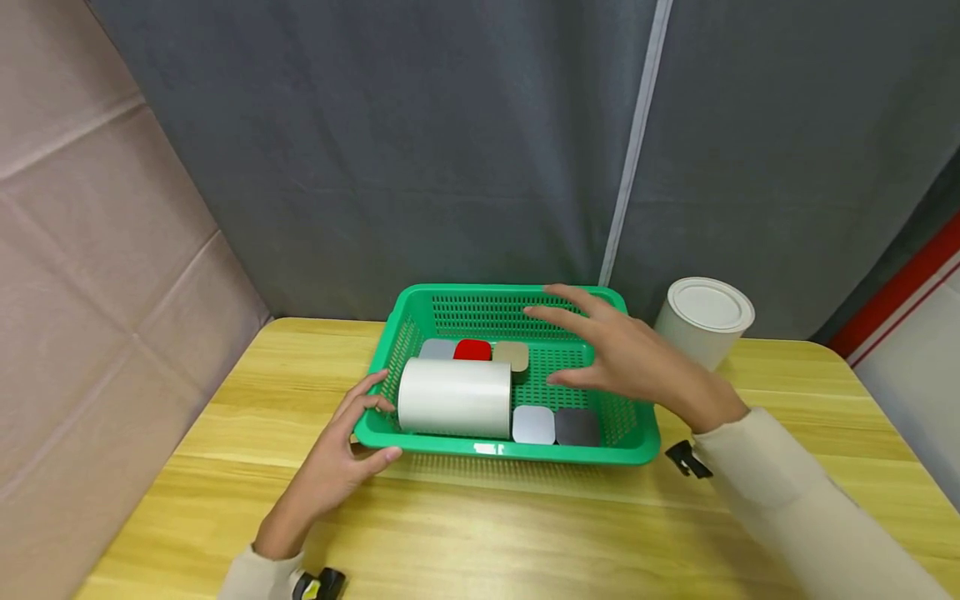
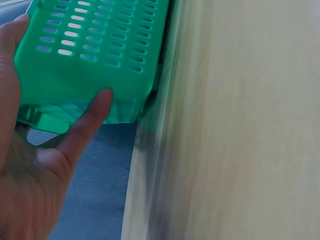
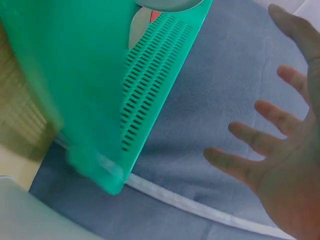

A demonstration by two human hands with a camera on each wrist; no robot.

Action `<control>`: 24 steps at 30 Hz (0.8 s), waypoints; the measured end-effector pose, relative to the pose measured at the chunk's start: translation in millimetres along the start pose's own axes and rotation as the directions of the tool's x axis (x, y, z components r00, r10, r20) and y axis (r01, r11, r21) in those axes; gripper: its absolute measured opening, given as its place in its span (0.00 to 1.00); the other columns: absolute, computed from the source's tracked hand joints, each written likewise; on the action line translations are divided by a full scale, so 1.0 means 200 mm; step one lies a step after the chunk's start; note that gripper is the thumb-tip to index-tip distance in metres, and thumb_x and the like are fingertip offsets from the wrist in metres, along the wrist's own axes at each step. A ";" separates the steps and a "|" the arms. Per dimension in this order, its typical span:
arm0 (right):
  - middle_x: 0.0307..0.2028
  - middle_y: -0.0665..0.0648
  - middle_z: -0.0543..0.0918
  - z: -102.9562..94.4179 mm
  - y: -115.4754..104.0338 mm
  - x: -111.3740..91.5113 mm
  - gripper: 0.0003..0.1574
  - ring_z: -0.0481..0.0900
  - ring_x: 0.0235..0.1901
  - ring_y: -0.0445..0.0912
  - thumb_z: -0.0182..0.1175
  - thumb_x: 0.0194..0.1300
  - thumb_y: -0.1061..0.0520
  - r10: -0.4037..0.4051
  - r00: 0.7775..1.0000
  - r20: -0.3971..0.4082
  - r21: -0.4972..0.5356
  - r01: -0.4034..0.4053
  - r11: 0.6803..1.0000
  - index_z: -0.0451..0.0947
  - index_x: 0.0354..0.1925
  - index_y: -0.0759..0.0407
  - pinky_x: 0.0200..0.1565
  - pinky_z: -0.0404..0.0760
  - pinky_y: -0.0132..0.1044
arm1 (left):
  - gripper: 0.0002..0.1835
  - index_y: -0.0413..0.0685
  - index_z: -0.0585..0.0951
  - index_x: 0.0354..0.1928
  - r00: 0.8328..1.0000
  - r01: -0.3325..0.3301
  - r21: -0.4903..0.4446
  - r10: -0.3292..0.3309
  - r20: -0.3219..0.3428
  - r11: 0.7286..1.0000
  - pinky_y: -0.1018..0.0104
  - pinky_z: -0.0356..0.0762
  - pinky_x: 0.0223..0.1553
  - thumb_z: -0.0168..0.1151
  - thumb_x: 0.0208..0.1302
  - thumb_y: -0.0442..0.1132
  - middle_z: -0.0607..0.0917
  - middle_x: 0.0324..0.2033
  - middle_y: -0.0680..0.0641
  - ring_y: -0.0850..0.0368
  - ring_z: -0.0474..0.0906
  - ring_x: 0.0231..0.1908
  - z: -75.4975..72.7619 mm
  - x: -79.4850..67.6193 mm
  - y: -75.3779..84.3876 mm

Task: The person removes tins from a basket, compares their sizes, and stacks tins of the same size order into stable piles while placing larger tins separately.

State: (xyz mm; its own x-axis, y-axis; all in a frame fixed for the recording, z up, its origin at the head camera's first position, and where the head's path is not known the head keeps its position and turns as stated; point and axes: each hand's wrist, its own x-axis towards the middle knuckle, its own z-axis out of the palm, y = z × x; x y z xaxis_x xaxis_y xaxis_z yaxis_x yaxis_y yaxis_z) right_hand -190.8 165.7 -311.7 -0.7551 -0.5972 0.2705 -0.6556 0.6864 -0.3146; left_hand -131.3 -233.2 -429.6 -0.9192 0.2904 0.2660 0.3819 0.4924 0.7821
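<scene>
On the table stands a green plastic basket [image 1: 487, 451]. My left hand [image 1: 341, 454] holds its near left corner, with the fingers over the side rim and the thumb against the outside of the front wall. Inside, a large white cylindrical canister [image 1: 454, 398] lies on its side. Behind it sit a grey rounded-square block [image 1: 437, 349], a red one [image 1: 472, 350] and a beige one [image 1: 512, 356]. A white block [image 1: 534, 425] and a dark grey block [image 1: 577, 427] lie at the front right. Over the basket's right part, my right hand [image 1: 618, 346] hovers, fingers spread, holding nothing.
A second white canister [image 1: 697, 327] stands upright with its lid on, right of the basket and partly behind my right forearm. A grey curtain [image 1: 420, 150] hangs along the back edge of the wooden table [image 1: 480, 533]. Pale fabric [image 1: 97, 275] covers the left side.
</scene>
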 end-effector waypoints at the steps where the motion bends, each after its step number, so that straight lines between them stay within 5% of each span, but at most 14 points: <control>1: 0.79 0.58 0.62 0.00 0.00 0.01 0.51 0.77 0.65 0.62 0.79 0.59 0.44 -0.016 1.000 0.007 0.000 0.016 1.000 0.68 0.76 0.42 0.35 0.84 0.41 | 0.23 0.53 0.75 0.55 1.000 0.000 -0.003 0.000 0.001 1.000 0.25 0.59 0.68 0.77 0.62 0.37 0.58 0.81 0.53 0.33 0.49 0.80 0.00 0.00 0.00; 6: 0.79 0.58 0.63 0.01 -0.03 0.09 0.50 0.75 0.69 0.61 0.78 0.59 0.42 -0.091 0.995 0.035 -0.008 0.091 0.996 0.70 0.75 0.43 0.46 0.87 0.49 | 0.23 0.53 0.75 0.55 1.000 0.009 0.002 -0.009 0.001 1.000 0.31 0.63 0.69 0.76 0.62 0.37 0.58 0.81 0.53 0.34 0.50 0.80 0.00 -0.01 0.00; 13: 0.79 0.55 0.63 0.04 -0.09 0.16 0.51 0.72 0.73 0.57 0.79 0.59 0.43 -0.095 0.991 0.095 0.007 0.095 0.995 0.69 0.76 0.39 0.41 0.85 0.43 | 0.23 0.55 0.75 0.56 1.000 0.013 0.033 -0.013 0.003 0.999 0.75 0.69 0.62 0.76 0.63 0.38 0.58 0.81 0.53 0.34 0.52 0.80 -0.01 -0.01 0.01; 20: 0.80 0.56 0.63 0.11 -0.13 0.22 0.48 0.66 0.77 0.56 0.74 0.64 0.40 -0.181 0.973 0.144 -0.063 0.191 0.979 0.67 0.77 0.38 0.61 0.82 0.54 | 0.23 0.51 0.74 0.56 1.000 0.018 -0.040 -0.017 0.015 0.999 0.71 0.82 0.48 0.75 0.64 0.36 0.56 0.82 0.51 0.30 0.52 0.79 0.00 -0.01 0.01; 24: 0.80 0.56 0.63 0.14 -0.17 0.26 0.46 0.65 0.78 0.56 0.72 0.66 0.39 -0.247 0.950 0.192 -0.122 0.273 0.954 0.67 0.77 0.37 0.70 0.74 0.57 | 0.22 0.50 0.74 0.55 1.000 0.018 -0.040 -0.017 0.012 0.999 0.70 0.82 0.50 0.75 0.64 0.36 0.56 0.82 0.50 0.29 0.51 0.79 0.00 -0.01 0.01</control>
State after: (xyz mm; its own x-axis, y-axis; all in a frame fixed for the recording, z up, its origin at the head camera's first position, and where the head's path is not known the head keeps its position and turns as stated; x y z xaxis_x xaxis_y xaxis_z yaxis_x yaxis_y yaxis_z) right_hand -207.8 99.2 -313.3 -0.5550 -0.8164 0.1595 -0.8318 0.5429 -0.1158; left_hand -128.9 -234.0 -428.9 -0.9244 0.2921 0.2454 0.3614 0.4645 0.8085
